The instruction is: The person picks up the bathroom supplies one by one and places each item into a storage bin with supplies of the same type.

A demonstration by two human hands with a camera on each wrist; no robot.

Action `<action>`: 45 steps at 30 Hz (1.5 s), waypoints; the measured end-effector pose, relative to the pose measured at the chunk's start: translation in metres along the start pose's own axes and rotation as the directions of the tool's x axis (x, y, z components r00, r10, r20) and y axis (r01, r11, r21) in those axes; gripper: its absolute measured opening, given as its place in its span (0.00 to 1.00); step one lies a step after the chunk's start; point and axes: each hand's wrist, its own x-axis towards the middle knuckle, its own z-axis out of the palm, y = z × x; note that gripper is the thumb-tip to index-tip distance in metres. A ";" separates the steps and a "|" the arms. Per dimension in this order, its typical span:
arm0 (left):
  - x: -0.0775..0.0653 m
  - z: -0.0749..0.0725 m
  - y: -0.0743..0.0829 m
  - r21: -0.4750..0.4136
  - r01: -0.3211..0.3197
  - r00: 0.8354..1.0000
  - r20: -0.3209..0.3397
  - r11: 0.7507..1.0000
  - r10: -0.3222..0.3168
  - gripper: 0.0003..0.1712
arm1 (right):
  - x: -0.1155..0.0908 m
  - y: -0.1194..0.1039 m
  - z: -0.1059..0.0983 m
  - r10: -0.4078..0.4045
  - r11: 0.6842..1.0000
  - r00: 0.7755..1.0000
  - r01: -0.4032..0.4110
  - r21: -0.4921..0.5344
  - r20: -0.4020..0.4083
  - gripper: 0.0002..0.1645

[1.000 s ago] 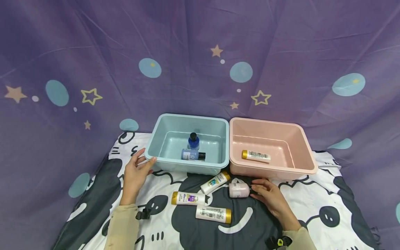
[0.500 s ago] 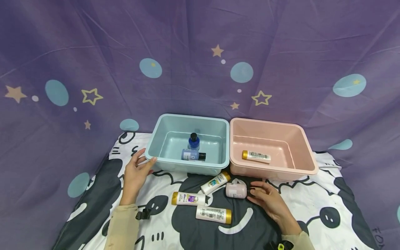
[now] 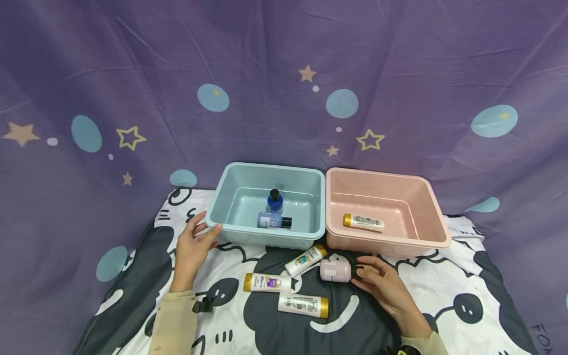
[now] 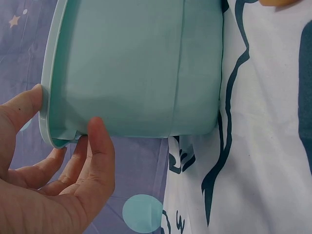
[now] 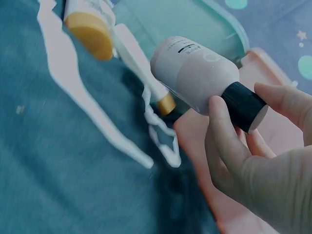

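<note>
My left hand (image 3: 193, 251) grips the near left corner of the light blue plastic bin (image 3: 262, 237), thumb and fingers on either side of the rim in the left wrist view. With my right hand (image 3: 388, 291) I hold a small pale pink bottle (image 3: 335, 271) by its black cap (image 5: 243, 105), pinched between thumb and fingers. The bottle lies tilted, base pointing left, over the dark part of the cloth. Just left of it are three white tubes with gold caps: one slanted (image 3: 306, 260), one level (image 3: 268, 282) and one nearer me (image 3: 303, 304).
Two blue bottles with black caps are in the blue bin, one dark (image 3: 275, 203), one lighter and lying down (image 3: 269, 220). A pink bin (image 3: 386, 246) stands against its right side, holding one gold-capped white tube (image 3: 364, 222). A purple curtain (image 3: 275, 128) hangs behind.
My right hand and the pink bottle have shifted slightly to the left since a second ago. The left hand stays at the blue bin's corner.
</note>
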 end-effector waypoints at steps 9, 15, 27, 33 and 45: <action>0.000 0.000 0.000 0.010 -0.002 1.000 -0.001 1.000 0.002 0.44 | -0.009 -0.019 0.016 -0.133 0.990 0.989 0.130 0.048 0.067 0.15; 0.000 0.000 0.000 0.006 -0.008 1.000 0.000 1.000 0.008 0.44 | -0.013 -0.037 0.026 -0.169 0.985 0.980 0.166 0.039 0.103 0.15; 0.001 0.001 -0.002 0.019 -0.007 1.000 -0.006 1.000 0.007 0.43 | 0.006 -0.084 0.054 -0.251 0.967 0.961 0.254 -0.006 0.117 0.14; 0.001 0.001 -0.003 0.019 -0.005 1.000 -0.016 1.000 0.005 0.42 | 0.027 -0.104 0.072 -0.266 0.964 0.960 0.265 0.033 0.083 0.13; 0.003 0.002 -0.003 0.011 -0.002 1.000 -0.013 1.000 0.003 0.43 | 0.082 -0.139 0.120 -0.218 0.975 0.974 0.213 0.066 0.066 0.12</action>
